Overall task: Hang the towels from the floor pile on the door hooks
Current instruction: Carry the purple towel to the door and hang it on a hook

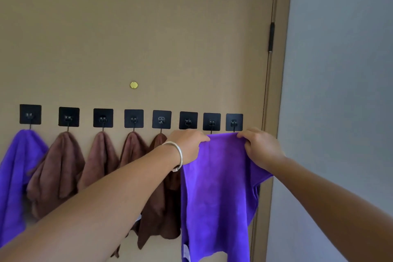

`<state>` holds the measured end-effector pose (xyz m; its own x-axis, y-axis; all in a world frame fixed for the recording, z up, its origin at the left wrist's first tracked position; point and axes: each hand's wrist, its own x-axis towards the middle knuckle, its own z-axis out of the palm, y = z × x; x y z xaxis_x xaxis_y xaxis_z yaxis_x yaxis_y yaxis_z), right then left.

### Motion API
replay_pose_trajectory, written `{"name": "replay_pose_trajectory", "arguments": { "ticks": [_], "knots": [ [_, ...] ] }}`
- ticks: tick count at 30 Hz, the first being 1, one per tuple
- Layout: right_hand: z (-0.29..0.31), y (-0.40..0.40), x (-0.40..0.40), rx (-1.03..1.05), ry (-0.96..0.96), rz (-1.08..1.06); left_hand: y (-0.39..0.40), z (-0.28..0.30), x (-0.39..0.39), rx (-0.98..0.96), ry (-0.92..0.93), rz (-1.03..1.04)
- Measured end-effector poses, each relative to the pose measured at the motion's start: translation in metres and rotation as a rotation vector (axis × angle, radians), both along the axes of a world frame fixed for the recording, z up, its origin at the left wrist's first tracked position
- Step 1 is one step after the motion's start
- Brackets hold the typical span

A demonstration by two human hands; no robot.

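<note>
A purple towel [219, 187] hangs spread between my two hands, its top edge stretched just under the two rightmost black hooks [234, 122]. My left hand [187, 144], with a silver bangle on the wrist, pinches the towel's upper left corner below the sixth hook [188, 120]. The upper right corner is gripped by my right hand [260, 144]. Another purple towel [17, 172] hangs from the leftmost hook [30, 114]. Several brown towels [57, 168] hang from the hooks between. The floor pile is out of view.
The hooks are black square stick-on plates in a row across a tan door [148, 38] with a brass peephole [134, 85]. The door frame and a black hinge [271, 36] stand at the right, then a grey wall [340, 70].
</note>
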<state>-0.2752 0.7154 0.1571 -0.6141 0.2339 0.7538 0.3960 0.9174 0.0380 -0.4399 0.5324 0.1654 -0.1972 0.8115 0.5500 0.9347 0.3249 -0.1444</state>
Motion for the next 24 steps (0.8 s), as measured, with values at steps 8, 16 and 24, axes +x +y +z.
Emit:
{"name": "replay_pose_trajectory", "arguments": {
  "ticks": [8,16,24],
  "knots": [
    [0.012,0.056,-0.065,-0.061,0.002,0.061,0.057,0.01,-0.033,0.005,0.038,0.171],
    [-0.004,0.073,-0.108,0.317,-0.068,-0.042,0.091,0.0,-0.05,-0.024,0.158,0.315],
    [-0.041,0.065,-0.11,0.432,-0.044,-0.125,0.109,-0.035,-0.034,-0.164,0.283,0.319]
  ]
}}
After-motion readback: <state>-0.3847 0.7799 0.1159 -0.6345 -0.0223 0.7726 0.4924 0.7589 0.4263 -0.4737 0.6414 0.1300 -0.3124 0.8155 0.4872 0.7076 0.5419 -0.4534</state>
